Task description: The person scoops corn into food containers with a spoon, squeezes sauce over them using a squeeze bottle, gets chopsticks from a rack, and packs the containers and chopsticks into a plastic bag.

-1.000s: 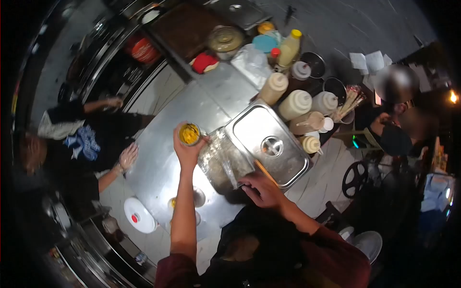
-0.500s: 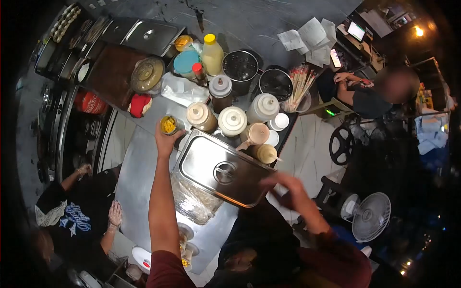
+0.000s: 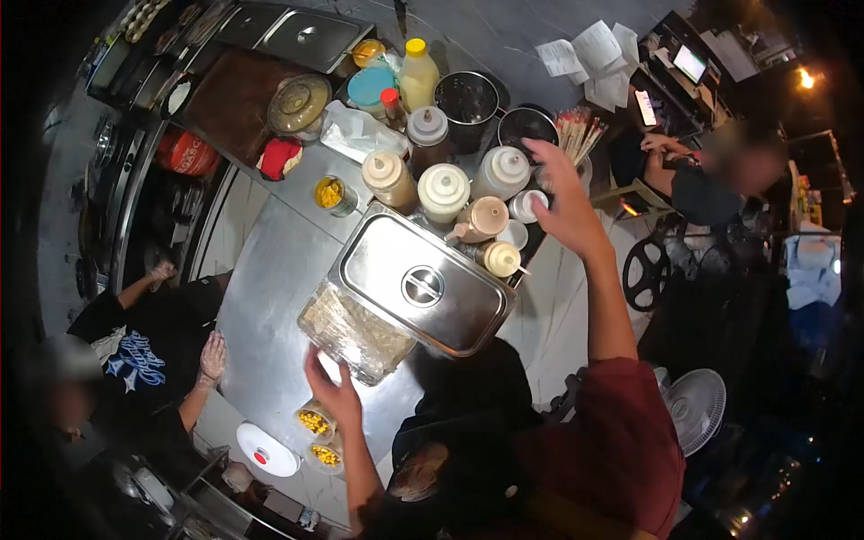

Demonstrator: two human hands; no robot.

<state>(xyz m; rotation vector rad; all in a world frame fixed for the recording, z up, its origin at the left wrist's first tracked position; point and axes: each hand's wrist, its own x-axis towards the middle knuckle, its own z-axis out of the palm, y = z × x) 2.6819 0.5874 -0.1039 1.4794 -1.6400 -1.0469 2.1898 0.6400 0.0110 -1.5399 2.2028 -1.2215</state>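
My left hand [image 3: 337,396] is open, its fingers spread, beside the near corner of a plastic-wrapped package [image 3: 355,331]. Two cups of yellow pieces [image 3: 315,421] are close to that wrist. My right hand [image 3: 571,211] reaches over the table's right side, fingers apart, its thumb near a small white-topped container [image 3: 527,207]. I cannot tell if they touch. Several squeeze bottles [image 3: 444,192] stand just left of it. A steel pan lid [image 3: 427,281] lies partly over the package. A clear cup of yellow pieces [image 3: 335,194] stands alone past the lid's left corner.
At the back are dark pots [image 3: 466,101], a yellow-capped bottle [image 3: 418,76] and a bundle of wrapped sticks [image 3: 579,135]. A co-worker's gloved hand [image 3: 212,358] rests at the table's left edge. Another person [image 3: 711,171] sits right. A fan [image 3: 697,414] stands lower right.
My left hand has let go of the cup of yellow pieces and drawn back to the wrapped package. My right hand has moved from the lid's right end up towards the bottles.
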